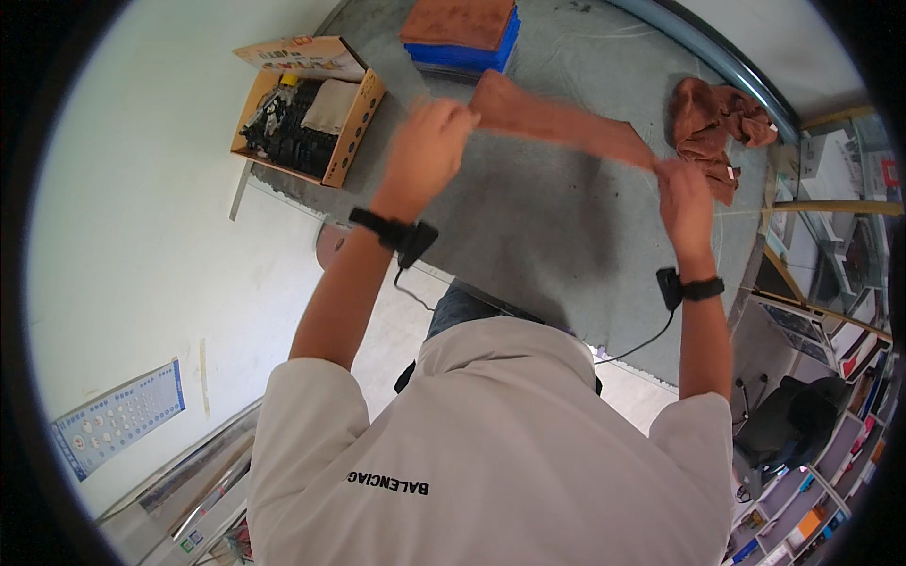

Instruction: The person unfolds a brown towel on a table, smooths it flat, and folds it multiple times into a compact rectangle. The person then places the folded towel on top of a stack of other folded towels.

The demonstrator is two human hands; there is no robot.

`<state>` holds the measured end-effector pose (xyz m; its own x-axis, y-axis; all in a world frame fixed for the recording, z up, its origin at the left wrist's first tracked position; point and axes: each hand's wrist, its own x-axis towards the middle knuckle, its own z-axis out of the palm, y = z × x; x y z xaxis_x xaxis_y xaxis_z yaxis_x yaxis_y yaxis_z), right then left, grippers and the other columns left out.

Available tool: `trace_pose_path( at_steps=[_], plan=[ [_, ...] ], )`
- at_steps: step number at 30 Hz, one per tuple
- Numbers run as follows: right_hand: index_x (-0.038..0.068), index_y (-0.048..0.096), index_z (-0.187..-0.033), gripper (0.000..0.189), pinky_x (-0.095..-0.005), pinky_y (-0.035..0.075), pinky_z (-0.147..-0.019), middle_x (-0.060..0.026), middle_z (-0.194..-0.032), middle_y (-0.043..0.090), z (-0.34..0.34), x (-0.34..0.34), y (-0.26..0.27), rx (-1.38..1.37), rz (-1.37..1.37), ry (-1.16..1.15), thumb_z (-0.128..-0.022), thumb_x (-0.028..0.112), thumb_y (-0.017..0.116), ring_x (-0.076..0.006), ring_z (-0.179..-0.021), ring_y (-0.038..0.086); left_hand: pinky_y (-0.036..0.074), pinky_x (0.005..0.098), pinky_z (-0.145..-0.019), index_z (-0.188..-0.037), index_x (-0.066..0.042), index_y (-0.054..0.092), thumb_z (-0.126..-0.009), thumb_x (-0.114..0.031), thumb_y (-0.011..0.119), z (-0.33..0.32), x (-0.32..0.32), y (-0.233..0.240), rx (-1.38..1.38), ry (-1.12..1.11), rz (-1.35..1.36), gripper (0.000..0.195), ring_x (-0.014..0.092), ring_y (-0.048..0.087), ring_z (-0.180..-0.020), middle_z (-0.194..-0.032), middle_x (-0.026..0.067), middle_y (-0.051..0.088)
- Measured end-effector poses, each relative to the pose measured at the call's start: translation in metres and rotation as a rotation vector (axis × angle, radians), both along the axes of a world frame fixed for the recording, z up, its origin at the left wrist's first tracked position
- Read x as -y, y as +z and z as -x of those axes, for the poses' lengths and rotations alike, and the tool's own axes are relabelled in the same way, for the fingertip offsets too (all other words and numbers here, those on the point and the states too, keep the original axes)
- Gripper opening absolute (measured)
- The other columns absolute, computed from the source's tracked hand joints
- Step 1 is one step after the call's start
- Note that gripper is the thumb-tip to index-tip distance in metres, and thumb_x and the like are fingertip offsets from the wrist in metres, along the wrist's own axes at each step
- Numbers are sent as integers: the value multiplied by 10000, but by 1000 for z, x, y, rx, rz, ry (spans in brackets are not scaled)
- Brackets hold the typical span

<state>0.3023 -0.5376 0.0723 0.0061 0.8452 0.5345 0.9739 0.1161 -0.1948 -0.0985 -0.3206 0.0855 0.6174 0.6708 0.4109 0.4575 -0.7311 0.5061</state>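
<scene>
A brown cloth [566,129] is stretched between my two hands above the grey table top [524,212]. My left hand [428,145] pinches one corner, and my right hand [685,201] grips the other end, lower and to the right. Both hands and the cloth are slightly blurred. Behind the cloth stands a stack of folded cloths [460,39], brown on top with blue and grey ones beneath. Beyond my right hand lies a crumpled heap of brown cloth [715,124] with small white tags.
An open cardboard box [350,131] with dark items, a yellow-capped thing and a folded beige cloth stands at the table's left edge by the white wall [177,177]. A glass cabinet [835,184] adjoins the right side. A dark chair [796,417] is at lower right.
</scene>
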Motion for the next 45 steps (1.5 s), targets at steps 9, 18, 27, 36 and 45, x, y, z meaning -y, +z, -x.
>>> trace_pose_path(
  at_steps=[9,18,27,36,45],
  plan=[
    [85,739,-1216,246,-472,576,-995,-87,-1261,751,78,124,-137,-11,538,214,-983,106,664,-329,-1146,712,523,508,-1104,-1381,-72,722,-1001,-51,682,100,124,-143,-550,-260,112,382,353,684,-1220,-1314,147,710],
    [73,735,-1117,179,-490,568,-956,-124,-1159,721,103,138,-127,-7,564,248,-953,118,679,-351,-1058,700,565,475,-1009,-1336,-63,719,-984,-107,697,120,148,-139,-432,-259,69,355,355,683,-1181,-1259,137,706],
    [68,749,-1182,220,-508,581,-936,-181,-1152,714,80,76,-110,-208,556,58,-971,106,699,-411,-1052,702,567,546,-979,-1380,-62,705,-1079,-186,674,70,89,-130,-332,7,308,327,475,667,-1144,-1263,245,666],
    [45,768,-1238,269,-519,589,-990,-185,-1202,723,54,-8,-114,-360,507,-64,-999,168,762,-425,-1134,705,572,514,-969,-1263,-37,719,-1035,-267,787,14,12,-138,-340,49,455,330,432,688,-1141,-1243,221,694],
    [31,738,-1146,232,-443,595,-921,-152,-1171,725,36,-11,-135,-661,679,-125,-987,188,800,-328,-1034,733,577,458,-946,-1195,-30,735,-1058,-237,785,14,-6,-139,-261,18,763,252,338,740,-1073,-1138,166,769]
  ],
)
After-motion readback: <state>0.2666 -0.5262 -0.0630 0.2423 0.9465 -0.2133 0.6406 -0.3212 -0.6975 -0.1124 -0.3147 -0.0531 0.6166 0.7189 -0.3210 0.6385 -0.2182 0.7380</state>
